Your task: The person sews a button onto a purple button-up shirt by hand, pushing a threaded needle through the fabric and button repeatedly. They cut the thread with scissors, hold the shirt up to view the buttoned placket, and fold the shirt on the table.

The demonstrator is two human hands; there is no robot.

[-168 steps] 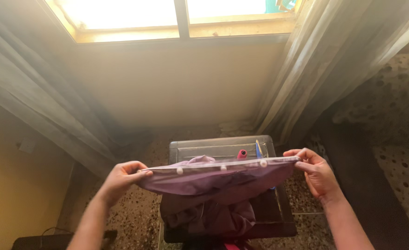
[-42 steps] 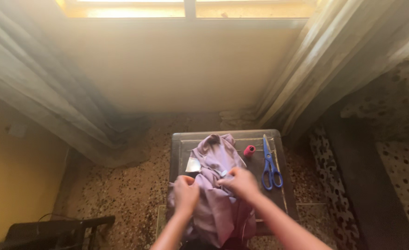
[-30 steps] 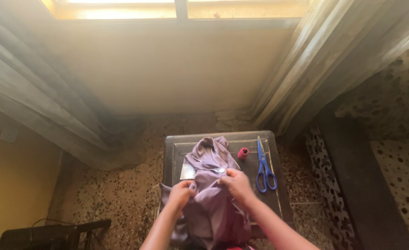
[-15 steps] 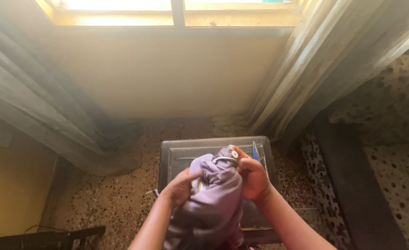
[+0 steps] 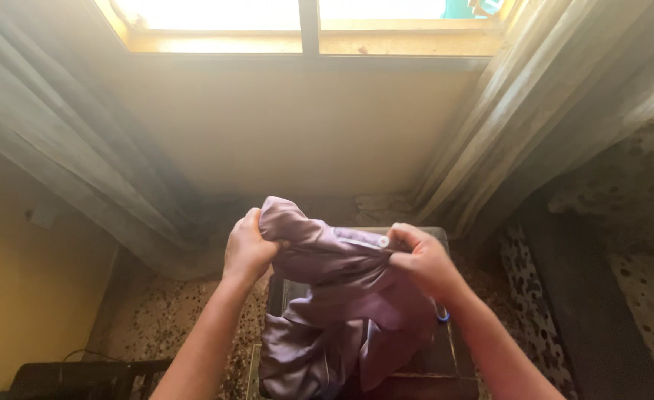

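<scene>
Above the small dark table (image 5: 456, 355), we had both hands up on the lilac satin garment (image 5: 342, 296), holding it clear of the tabletop at about mid-frame. Left hand (image 5: 247, 248) was closed in a fist around a bunched fold at the garment's upper left corner, with the cloth poking up past the knuckles. Right hand (image 5: 423, 259) was pinched on the opposite edge, thumb and fingers together on the fabric right beside a small white button (image 5: 383, 241). Between the two hands the cloth ran as a short taut band with a seam line across it. Below that, the rest hung in loose folds and covered most of the table, the lower end dropping out of frame at the bottom.

A bit of blue handle (image 5: 442, 317) showed just past our right wrist, at the garment's right edge; too little was visible for us to tell what it belonged to. The table stood on speckled terrazzo floor (image 5: 193, 326). Sheer curtains (image 5: 60, 170) hung on both sides, beige wall between them, bright window (image 5: 304, 15) at the top. A dark rack-like object (image 5: 82, 374) sat at the lower left, with a thin cable next to it.
</scene>
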